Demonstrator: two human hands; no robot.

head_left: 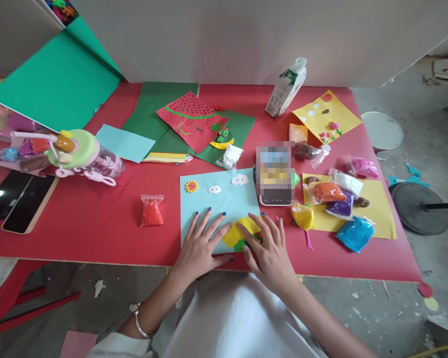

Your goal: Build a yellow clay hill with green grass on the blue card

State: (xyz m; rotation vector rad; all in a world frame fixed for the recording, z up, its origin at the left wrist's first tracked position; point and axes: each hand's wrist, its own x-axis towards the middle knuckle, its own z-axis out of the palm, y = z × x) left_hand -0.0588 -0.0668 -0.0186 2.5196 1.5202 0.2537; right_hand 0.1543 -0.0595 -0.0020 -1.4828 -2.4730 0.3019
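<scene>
A light blue sheet (194,209) lies at the front of the red table, bearing a clay sun (191,186), two white clay clouds (239,179) and a yellow clay patch (232,235) with green and red bits along its lower edge. My left hand (198,246) rests on the sheet's lower left part, fingers spread, thumb near the front edge. On the right, my right hand (271,248) has its fingers apart, some over the yellow patch, hiding part of it. Neither hand holds anything. Just beyond the sheet's upper right stands a phone (275,195) with a blurred screen.
Clay packets, including a blue one (354,233), lie on a yellow sheet (383,209) to the right. A red packet (152,211) sits left. Farther back are a carton (286,87) and a watermelon picture (190,119). A lidded jar (110,161) lies at left near a phone (30,206).
</scene>
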